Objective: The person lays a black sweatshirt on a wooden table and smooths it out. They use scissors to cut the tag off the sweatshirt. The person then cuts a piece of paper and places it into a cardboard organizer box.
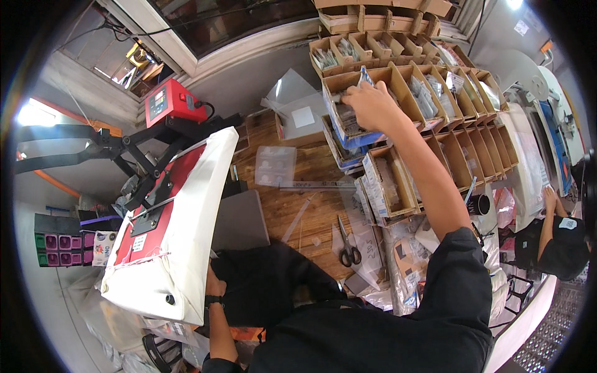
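sitting upper centre, cardboard bin is likely feeling light, stiff, best held by its rim; right hand is hanging over it, left hand well apart, lower left, both grips unclear.

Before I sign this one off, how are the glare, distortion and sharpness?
Head view: fisheye curvature, dark rim all round; head view: a blown-out light glares at the left edge, a smaller bright light at top right; head view: scissors and right hand look reasonably sharp, while the black sleeve shows little detail.
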